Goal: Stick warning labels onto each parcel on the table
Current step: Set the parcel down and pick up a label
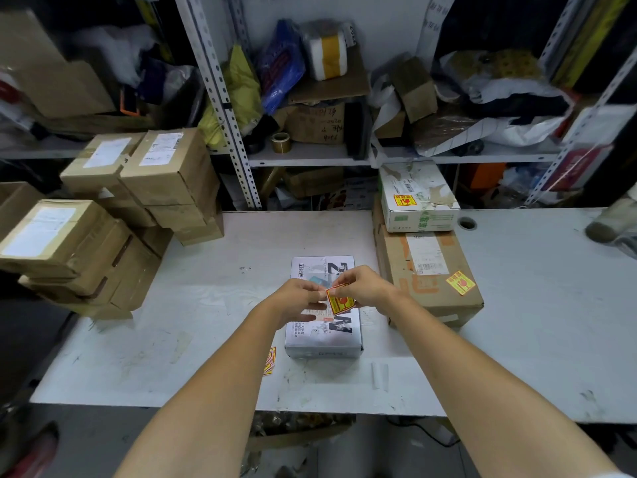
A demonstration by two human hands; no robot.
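You've got one held warning label, two stuck labels, one middle parcel, two stacked parcels (left pile: uncountable).

Flat, cool light from overhead washes the pale counter, the brightest surface in view, with no hard glare. Shadows are soft: a faint one at the foot of the printed parcel, darker ones under the stacked cardboard boxes at left. The shelves behind fall dim, near black in the upper corners. The wide lens bows the shelf uprights and the counter's near edge. Detail smears toward the frame's edges, while the warning label at centre reads fairly sharp.
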